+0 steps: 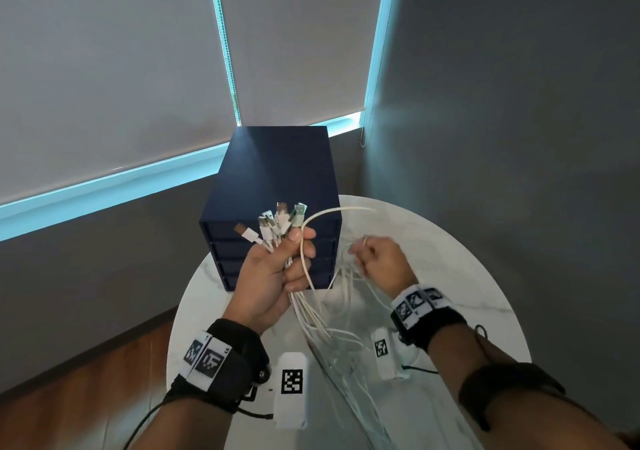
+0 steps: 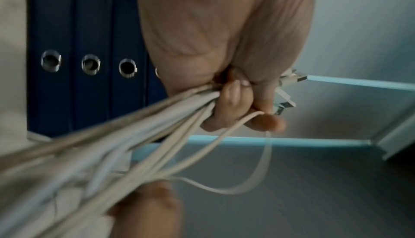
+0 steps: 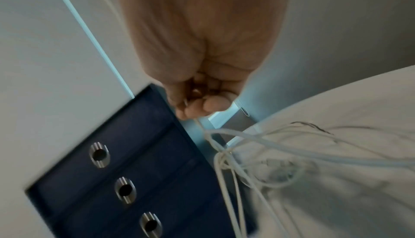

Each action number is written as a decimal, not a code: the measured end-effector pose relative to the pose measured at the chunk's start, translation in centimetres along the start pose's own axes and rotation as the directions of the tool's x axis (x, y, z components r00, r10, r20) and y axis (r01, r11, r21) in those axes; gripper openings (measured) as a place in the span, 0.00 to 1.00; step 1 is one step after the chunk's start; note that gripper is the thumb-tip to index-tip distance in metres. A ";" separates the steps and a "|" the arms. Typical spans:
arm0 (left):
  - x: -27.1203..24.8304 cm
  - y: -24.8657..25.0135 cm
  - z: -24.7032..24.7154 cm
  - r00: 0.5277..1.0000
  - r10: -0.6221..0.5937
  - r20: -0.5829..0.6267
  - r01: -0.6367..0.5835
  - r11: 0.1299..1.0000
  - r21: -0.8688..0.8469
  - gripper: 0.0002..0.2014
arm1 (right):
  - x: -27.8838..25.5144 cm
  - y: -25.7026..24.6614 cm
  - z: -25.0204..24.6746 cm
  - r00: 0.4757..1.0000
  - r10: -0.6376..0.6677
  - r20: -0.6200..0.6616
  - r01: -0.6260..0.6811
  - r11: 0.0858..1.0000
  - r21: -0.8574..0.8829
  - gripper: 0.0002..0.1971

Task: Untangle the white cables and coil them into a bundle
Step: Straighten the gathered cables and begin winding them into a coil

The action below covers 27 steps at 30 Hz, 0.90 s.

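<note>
A dark blue drawer box [image 1: 273,186] with round metal finger holes [image 3: 99,154] stands at the back of a round white marble table [image 1: 460,276], before grey roller blinds [image 1: 104,69] and a wooden floor [image 1: 104,363].

round marble table [image 1: 450,276], blue drawer box [image 1: 273,186], white cables [image 1: 343,342]

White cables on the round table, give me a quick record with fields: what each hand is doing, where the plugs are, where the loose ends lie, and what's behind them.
left hand: left hand grips the white cables in a fist just below their plugs
plugs: USB plugs fan out above the fist
right hand: right hand pinches one strand
loose lengths: trail down onto the marble table, still tangled
behind: navy drawer box with metal finger holes
coiled: not yet
</note>
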<state>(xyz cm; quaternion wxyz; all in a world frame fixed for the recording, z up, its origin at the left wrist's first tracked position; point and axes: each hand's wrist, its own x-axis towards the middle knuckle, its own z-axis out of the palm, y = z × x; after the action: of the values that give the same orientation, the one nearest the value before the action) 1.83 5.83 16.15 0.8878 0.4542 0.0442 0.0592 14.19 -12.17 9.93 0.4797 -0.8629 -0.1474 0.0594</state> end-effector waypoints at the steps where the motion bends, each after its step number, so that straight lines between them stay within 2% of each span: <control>1: 0.2 -0.4 -0.4 0.998 0.002 -0.059 0.002 0.998 0.068 0.12 | 0.2 -1.2 -0.6 0.999 -0.021 -0.038 0.027 0.982 0.186 0.15; 3: 0.8 -1.3 -1.1 0.987 0.014 -0.159 0.018 0.980 0.200 0.13 | 0.0 -4.0 -2.3 0.997 -0.026 -0.067 0.053 0.893 0.447 0.15; 5: 1.2 -2.2 -1.3 0.980 0.046 -0.193 0.011 0.959 0.282 0.12 | -0.3 -5.5 -3.6 0.998 -0.050 -0.027 0.057 0.845 0.532 0.14; 10: 2.2 -3.9 0.9 0.977 0.115 -0.181 -0.035 0.918 0.396 0.08 | -1.5 -4.7 -3.6 0.978 -0.070 0.198 -0.025 0.896 0.443 0.10; 14: 2.7 -6.0 2.0 0.988 0.136 -0.071 -0.081 0.854 0.513 0.10 | -2.5 -4.2 -3.7 0.957 -0.126 0.263 -0.003 0.898 0.440 0.10; 16: 2.6 -6.9 2.0 0.991 0.132 -0.014 -0.106 0.852 0.513 0.06 | -2.9 -4.3 -4.1 0.966 -0.130 0.222 0.008 0.877 0.480 0.10; 18: 2.5 -8.0 1.8 0.993 0.115 0.028 -0.112 0.833 0.542 0.06 | -3.1 -4.6 -4.7 0.982 -0.129 0.135 0.030 0.825 0.564 0.09; 22: 1.7 -10.7 -0.7 0.999 0.036 -0.021 -0.013 0.748 0.664 0.08 | -2.9 -6.5 -7.3 0.989 -0.131 -0.061 0.130 0.621 0.773 0.12; 24: 1.5 -11.7 -1.9 0.998 0.040 -0.052 0.009 0.711 0.703 0.10 | -2.6 -7.8 -8.7 0.975 -0.143 -0.168 0.219 0.538 0.814 0.15; 27: 1.6 -11.7 -2.6 0.996 0.045 -0.072 0.022 0.682 0.731 0.15 | -2.2 -9.2 -11.0 0.943 -0.088 -0.322 0.329 0.396 0.857 0.12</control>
<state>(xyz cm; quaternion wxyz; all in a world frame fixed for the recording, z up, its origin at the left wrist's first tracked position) 3.78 1.33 5.11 0.6301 0.7678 0.0986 0.0614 12.94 -17.19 23.49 0.8827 -0.4460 -0.1449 -0.0298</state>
